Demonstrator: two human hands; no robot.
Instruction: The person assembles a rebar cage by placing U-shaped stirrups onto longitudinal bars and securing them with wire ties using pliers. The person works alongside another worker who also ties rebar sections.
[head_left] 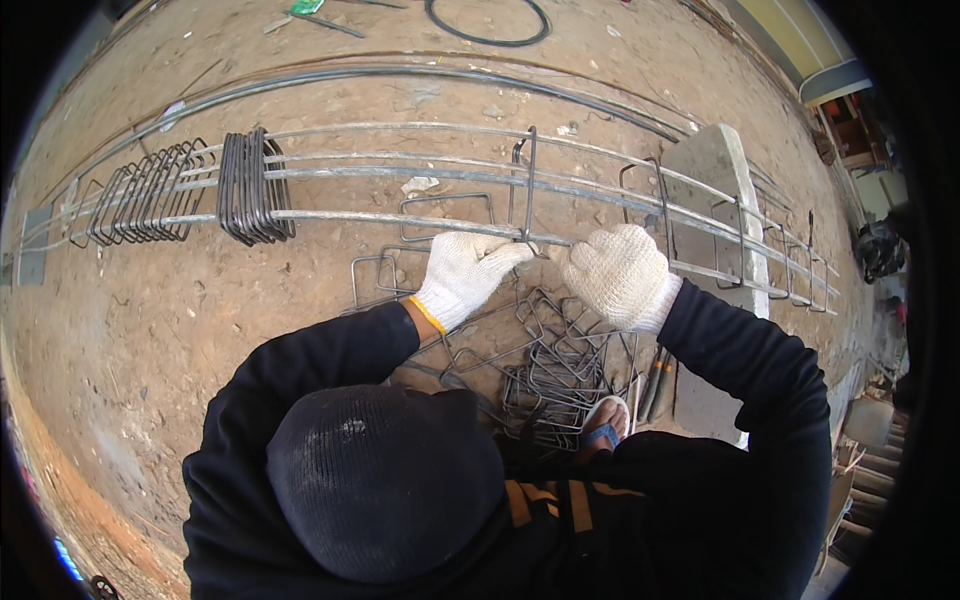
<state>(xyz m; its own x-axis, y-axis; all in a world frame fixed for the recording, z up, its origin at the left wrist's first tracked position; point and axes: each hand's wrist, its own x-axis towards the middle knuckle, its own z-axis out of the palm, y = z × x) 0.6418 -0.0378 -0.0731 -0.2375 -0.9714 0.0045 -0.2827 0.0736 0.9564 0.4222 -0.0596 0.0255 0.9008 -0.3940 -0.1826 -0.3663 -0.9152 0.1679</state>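
Both my hands wear white knitted gloves and meet at the near long steel bar [390, 219] of a rebar cage. My left hand [465, 272] is closed, thumb and fingers pinching the lower corner of an upright stirrup [531, 180] where it meets that bar. Just right of it, my right hand [618, 275] makes a fist by the same bar. What lies inside its fingers is hidden. A tight bundle of dark stirrups [252, 190] hangs on the bars to the left, with more spaced stirrups [150, 195] beyond it.
A concrete block [715, 180] stands under the bars at right; a grey block [36, 245] is at the far left end. Loose stirrups [555, 375] pile up near my sandalled foot [606, 420]. Orange-banded tool handles [657, 385] lie beside them. A wire coil [490, 40] rests farther off.
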